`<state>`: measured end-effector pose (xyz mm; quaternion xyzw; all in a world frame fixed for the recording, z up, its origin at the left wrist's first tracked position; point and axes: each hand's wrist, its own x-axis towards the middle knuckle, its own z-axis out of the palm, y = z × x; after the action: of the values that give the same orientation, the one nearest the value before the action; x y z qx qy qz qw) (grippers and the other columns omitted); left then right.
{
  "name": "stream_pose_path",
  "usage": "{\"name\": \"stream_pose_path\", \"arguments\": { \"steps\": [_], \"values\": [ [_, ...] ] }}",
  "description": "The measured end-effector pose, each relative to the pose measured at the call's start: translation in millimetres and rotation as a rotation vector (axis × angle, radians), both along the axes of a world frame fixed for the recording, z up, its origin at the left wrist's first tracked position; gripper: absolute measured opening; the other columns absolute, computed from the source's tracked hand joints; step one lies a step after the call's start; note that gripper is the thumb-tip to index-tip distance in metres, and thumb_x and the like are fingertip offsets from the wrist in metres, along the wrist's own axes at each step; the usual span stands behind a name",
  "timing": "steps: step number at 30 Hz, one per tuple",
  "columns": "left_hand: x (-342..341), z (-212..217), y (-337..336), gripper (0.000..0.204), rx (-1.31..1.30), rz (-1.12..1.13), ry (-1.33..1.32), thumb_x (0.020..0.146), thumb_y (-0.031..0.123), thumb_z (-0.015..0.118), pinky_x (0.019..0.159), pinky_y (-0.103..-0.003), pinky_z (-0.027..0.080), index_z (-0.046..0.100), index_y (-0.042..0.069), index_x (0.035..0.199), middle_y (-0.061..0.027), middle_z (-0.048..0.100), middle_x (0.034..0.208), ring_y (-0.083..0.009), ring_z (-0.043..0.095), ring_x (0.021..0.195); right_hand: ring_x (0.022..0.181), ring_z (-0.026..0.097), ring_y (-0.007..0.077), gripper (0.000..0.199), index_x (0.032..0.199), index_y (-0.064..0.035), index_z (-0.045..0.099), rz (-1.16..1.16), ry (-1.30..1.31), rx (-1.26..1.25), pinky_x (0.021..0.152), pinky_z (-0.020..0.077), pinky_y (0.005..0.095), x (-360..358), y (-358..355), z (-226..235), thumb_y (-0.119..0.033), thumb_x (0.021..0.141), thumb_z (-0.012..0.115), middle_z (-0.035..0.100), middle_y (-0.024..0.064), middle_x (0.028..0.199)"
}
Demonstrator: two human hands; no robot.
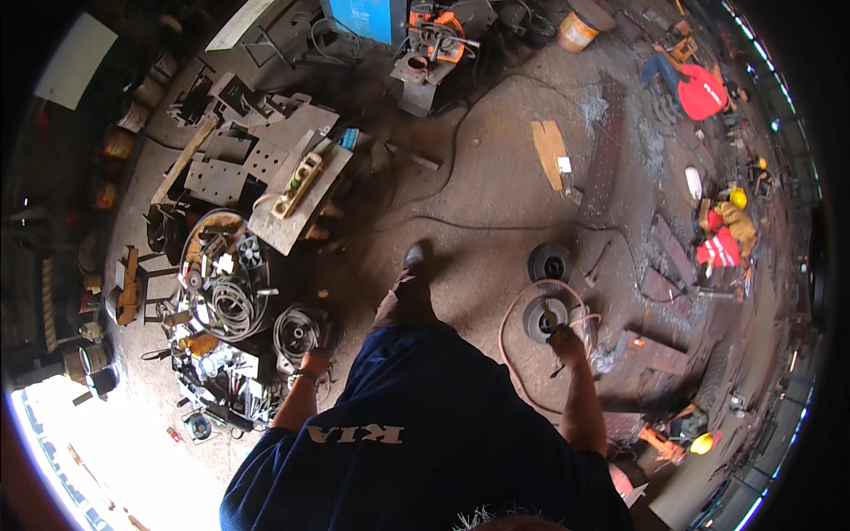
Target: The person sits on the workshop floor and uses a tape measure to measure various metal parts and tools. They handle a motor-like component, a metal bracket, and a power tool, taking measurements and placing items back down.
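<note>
My right hand (565, 343) is closed around a dark hand-held tool whose yellow-brown end (549, 311) points away over a round metal part (533, 326) on the floor. Its kind is too small to tell. A reddish hose (503, 341) loops around that part. Just beyond lies a second round, dark part (537, 264) with a hub in its middle. On the other side, my left hand (314, 363) hangs beside a coil of grey cable (285, 338); its fingers are too small and shaded to read, and whether it touches the coil is unclear.
A cluttered round table (188, 274) with coils and tools stands at left, near a metal workbench (266, 226). An orange machine (447, 44) stands ahead. Dark cable (496, 227) crosses the floor. Several people work at right, one in a red shirt (704, 93). Planks (549, 152) lie ahead.
</note>
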<state>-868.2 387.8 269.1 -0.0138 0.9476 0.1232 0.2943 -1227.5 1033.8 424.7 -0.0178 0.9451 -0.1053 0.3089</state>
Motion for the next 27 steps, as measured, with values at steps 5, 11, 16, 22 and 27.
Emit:
{"name": "stream_pose_path", "arguments": {
  "steps": [5,11,16,22,27],
  "values": [
    [-152.1,21.4,-46.3,0.027,0.048,0.075,-0.044,0.084,0.026,0.064,0.081,-0.048,0.058,0.07,0.008,0.104,-0.0224,0.071,0.103,-0.0382,0.071,0.1,0.09,0.07,0.0254,0.054,0.124,-0.0027,0.064,-0.251,-0.088,-0.095,0.079,0.0546,0.0377,-38.4,-8.7,12.7,-0.032,0.082,0.079,0.073,0.0152,0.1],
    [-380.5,60.7,-78.6,0.046,0.345,0.931,0.253,0.095,0.042,0.062,0.094,-0.048,0.053,0.069,0.003,0.118,-0.0218,0.071,0.113,-0.0421,0.067,0.107,0.082,0.07,0.0207,0.041,0.11,-0.0033,0.069,-0.351,-0.169,-0.083,0.075,0.0553,0.0353,-84.9,55.6,-20.3,-0.03,0.081,0.081,0.073,0.0114,0.091],
    [-511.4,97.7,-54.5,0.045,0.425,1.196,0.254,0.092,0.04,0.067,0.095,-0.043,0.053,0.071,0.003,0.117,-0.0208,0.073,0.111,-0.0354,0.068,0.11,0.071,0.072,0.0263,0.052,0.114,-0.0029,0.068,-0.302,-0.342,-0.046,0.063,0.0567,0.0399,-203.6,31.7,19.6,-0.04,0.079,0.079,0.073,0.0146,0.088],
    [-517.9,-0.7,11.1,0.053,0.174,1.08,0.134,0.092,0.048,0.065,0.097,-0.044,0.053,0.071,0.005,0.121,-0.0225,0.072,0.114,-0.0393,0.067,0.11,0.084,0.073,0.0265,0.053,0.121,-0.0032,0.063,-0.117,-0.378,0.063,0.069,0.0581,0.0397,-429.1,84.1,-53.9,-0.037,0.083,0.078,0.072,0.0164,0.099],
    [-574.7,18.0,112.9,0.047,0.364,0.825,-0.078,0.092,0.044,0.065,0.096,-0.044,0.054,0.07,0.008,0.121,-0.0217,0.072,0.113,-0.0382,0.068,0.111,0.072,0.069,0.0215,0.048,0.122,-0.0068,0.063,0.211,0.025,0.061,0.053,0.0538,0.0382,-659.8,105.2,-36.3,-0.035,0.086,0.074,0.07,0.0115,0.095]
  ]
}}
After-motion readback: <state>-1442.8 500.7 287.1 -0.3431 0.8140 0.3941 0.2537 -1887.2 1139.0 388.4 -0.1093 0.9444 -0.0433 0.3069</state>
